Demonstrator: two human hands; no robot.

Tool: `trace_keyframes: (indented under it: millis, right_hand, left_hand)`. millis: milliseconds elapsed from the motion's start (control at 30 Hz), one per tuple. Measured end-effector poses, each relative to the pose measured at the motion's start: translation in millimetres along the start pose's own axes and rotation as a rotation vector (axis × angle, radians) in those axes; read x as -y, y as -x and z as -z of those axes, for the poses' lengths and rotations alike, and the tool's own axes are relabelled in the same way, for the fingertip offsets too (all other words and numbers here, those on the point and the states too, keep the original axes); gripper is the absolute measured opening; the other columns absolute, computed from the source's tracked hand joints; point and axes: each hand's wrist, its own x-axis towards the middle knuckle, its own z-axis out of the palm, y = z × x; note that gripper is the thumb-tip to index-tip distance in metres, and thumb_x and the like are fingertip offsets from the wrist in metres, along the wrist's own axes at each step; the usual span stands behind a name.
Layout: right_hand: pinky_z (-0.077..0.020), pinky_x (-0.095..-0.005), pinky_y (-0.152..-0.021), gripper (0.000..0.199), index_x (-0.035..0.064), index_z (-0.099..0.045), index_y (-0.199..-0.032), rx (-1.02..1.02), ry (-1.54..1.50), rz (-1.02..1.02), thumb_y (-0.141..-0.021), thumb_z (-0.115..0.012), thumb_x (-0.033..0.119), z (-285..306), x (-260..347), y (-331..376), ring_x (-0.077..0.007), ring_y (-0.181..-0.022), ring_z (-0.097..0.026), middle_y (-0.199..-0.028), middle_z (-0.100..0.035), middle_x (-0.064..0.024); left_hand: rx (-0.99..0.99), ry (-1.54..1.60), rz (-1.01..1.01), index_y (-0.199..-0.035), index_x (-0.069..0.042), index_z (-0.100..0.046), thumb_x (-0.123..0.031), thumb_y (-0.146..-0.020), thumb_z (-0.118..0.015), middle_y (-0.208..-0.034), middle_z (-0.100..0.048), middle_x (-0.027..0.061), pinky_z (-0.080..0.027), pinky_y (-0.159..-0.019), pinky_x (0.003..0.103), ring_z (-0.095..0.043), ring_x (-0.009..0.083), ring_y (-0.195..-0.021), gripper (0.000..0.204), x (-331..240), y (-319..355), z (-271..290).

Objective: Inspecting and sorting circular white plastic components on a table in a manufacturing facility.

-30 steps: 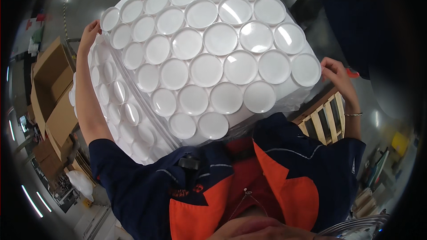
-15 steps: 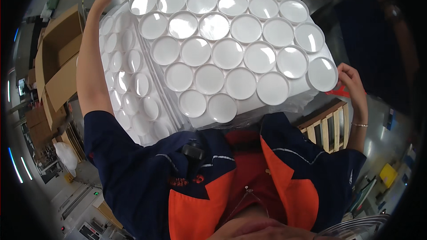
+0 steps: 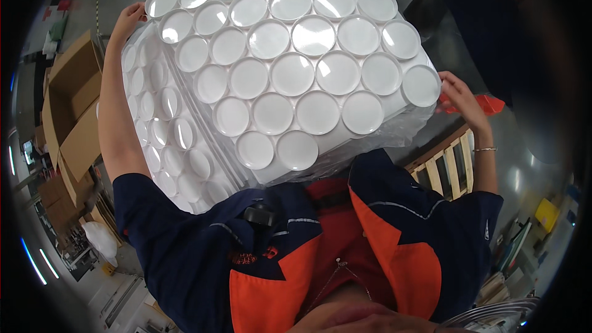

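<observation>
A large white sheet [image 3: 336, 139] bearing rows of round, shallow white dishes [image 3: 291, 74] spreads out before my chest. At its far left corner, my left hand [image 3: 128, 21] has its fingers closed on the edge beside a dish. Over at the right corner, my right hand [image 3: 459, 97] grips the sheet's edge next to the outermost dish [image 3: 421, 86]. Both thumbs and fingertips are partly hidden by the sheet. Beneath it, crinkled clear plastic film [image 3: 404, 128] shows along the near right side.
A second stack of white sheets with similar dishes [image 3: 169, 103] stands on the left. Beyond it is an open cardboard box [image 3: 71, 95]. A wooden pallet [image 3: 444, 163] lies at the lower right, near a red object [image 3: 490, 105]. Someone in dark clothing [image 3: 499, 43] is at the far right.
The dish-covered sheet has shifted left, its far left corner coming nearer to me. Both hands moved left with it, still at its edges. The whole view has also shifted slightly.
</observation>
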Motion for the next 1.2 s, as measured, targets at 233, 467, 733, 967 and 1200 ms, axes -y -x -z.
trace_keyframes:
  millis: [233, 467, 733, 967, 1200]
  right_hand:
    - [-0.0485, -0.0189, -0.059, 0.023, 0.0039, -0.058, -0.108, -0.170, 0.168, 0.088, -0.094, -0.070, 0.018, -16.6, -10.6, -6.8, -0.0026, -0.071, -0.059, -0.088, -0.064, 0.0010]
    - [-0.0318, -0.0184, -0.040, 0.028, 0.0076, -0.058, -0.079, -0.385, 0.179, 0.065, -0.097, -0.068, 0.026, -16.4, -25.2, -29.6, -0.0002, -0.043, -0.042, -0.056, -0.048, 0.0071]
    - [-0.0441, -0.0202, -0.046, 0.028, 0.0048, -0.063, -0.091, -0.293, -0.012, 0.044, -0.102, -0.059, 0.030, -7.7, -16.8, -27.7, -0.0054, -0.059, -0.057, -0.070, -0.060, 0.0009]
    - [-0.0548, -0.0224, -0.063, 0.024, 0.0021, -0.065, -0.103, -0.077, 0.009, 0.046, -0.103, -0.056, 0.024, 10.1, -24.3, -3.3, -0.0072, -0.077, -0.064, -0.084, -0.067, -0.0028]
    - [-0.0433, -0.0168, -0.050, 0.023, 0.0080, -0.057, -0.084, -0.182, 0.077, 0.004, -0.103, -0.053, 0.022, 10.7, -24.8, -5.9, -0.0048, -0.059, -0.060, -0.073, -0.063, -0.0003]
  left_hand:
    - [-0.023, -0.044, 0.038, -0.104, -0.004, -0.070, -0.021, -0.103, -0.055, -0.090, -0.065, -0.0032, -0.047, -0.079, 0.022, -0.056, 0.0073, -0.079, 0.023, -15.9, 10.1, -3.3]
    - [0.008, -0.008, 0.036, -0.104, -0.004, -0.070, -0.022, -0.103, -0.054, -0.091, -0.065, -0.0031, -0.047, -0.079, 0.022, -0.056, 0.0072, -0.080, 0.024, -8.7, 5.7, -1.7]
    - [-0.034, 0.003, 0.060, -0.104, -0.004, -0.069, -0.023, -0.103, -0.056, -0.092, -0.065, -0.0031, -0.047, -0.079, 0.023, -0.056, 0.0078, -0.081, 0.024, -4.7, 6.2, -2.2]
    - [-0.010, -0.019, 0.027, -0.106, -0.001, -0.069, -0.024, -0.103, -0.055, -0.092, -0.066, -0.0016, -0.048, -0.081, 0.024, -0.057, 0.0091, -0.081, 0.027, -6.4, 8.4, -0.2]
    - [-0.045, -0.181, -0.095, -0.109, 0.004, -0.068, -0.028, -0.101, -0.053, -0.091, -0.066, 0.0007, -0.049, -0.081, 0.026, -0.060, 0.0105, -0.085, 0.035, 8.5, -0.2, 10.7]
